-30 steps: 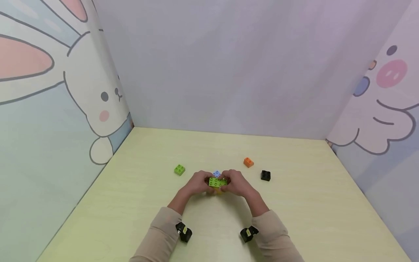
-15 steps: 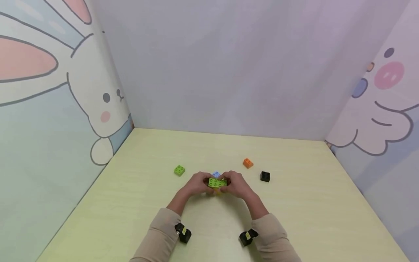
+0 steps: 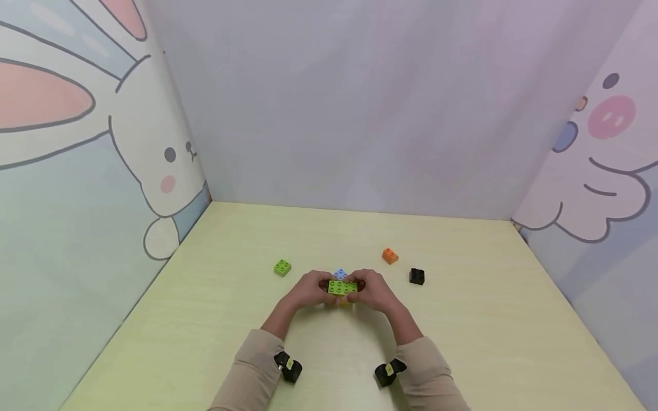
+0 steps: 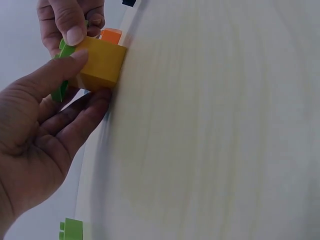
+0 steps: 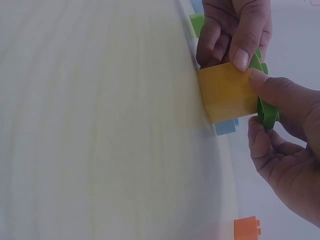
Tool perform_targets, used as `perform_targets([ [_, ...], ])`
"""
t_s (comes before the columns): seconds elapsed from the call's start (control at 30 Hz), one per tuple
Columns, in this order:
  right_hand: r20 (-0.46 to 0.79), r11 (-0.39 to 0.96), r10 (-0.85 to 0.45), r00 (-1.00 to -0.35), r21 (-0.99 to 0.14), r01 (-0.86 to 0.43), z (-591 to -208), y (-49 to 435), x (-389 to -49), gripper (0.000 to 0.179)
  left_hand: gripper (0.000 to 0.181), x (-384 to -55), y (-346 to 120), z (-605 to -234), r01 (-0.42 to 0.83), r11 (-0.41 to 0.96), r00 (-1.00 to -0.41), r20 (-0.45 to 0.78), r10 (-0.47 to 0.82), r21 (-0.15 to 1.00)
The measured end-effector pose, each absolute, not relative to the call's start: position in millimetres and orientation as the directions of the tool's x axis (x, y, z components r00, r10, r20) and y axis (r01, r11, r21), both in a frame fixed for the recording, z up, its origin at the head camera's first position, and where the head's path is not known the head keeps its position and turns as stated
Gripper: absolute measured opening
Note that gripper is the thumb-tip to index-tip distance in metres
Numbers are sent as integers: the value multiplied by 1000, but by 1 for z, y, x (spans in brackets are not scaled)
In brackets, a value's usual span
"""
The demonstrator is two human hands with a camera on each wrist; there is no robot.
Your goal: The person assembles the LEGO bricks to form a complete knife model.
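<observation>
In the head view, a long light-green building brick with two rows of studs sits on top of a yellow block, both between the two hands. My left hand grips the yellow block's side, its thumb on the near face and fingers behind, as the left wrist view shows on the plain yellow face. My right hand pinches the end of the green brick, thumb at the seam with the yellow block. The green brick overhangs the block at its ends. Fingers partly hide both pieces.
A light-blue brick lies just behind the hands. A small green brick is off to the left; an orange brick and a black brick lie to the right on the pale wooden table. Cartoon-printed walls enclose it.
Both hands stay almost in place around the green brick and yellow block, with only slight finger shifts. The loose bricks keep their places; the head view shifts a little.
</observation>
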State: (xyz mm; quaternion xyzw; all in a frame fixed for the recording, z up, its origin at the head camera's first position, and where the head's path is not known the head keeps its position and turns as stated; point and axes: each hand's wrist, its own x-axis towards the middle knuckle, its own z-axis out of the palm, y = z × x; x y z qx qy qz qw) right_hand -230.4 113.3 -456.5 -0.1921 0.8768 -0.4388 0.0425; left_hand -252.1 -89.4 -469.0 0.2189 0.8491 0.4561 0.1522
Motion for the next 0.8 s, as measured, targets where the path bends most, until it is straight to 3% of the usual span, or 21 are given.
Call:
perform_targets([
  [0.6, 85, 504, -385, -919, -815, -286, -464, 115, -232, 26, 47, -241, -110, -455, 191, 394, -863, -37, 503, 899],
  [0.8, 78, 513, -362, -929, -815, -268, -464, 115, -231, 28, 47, -238, -125, -451, 193, 387, -901, 7, 434, 902],
])
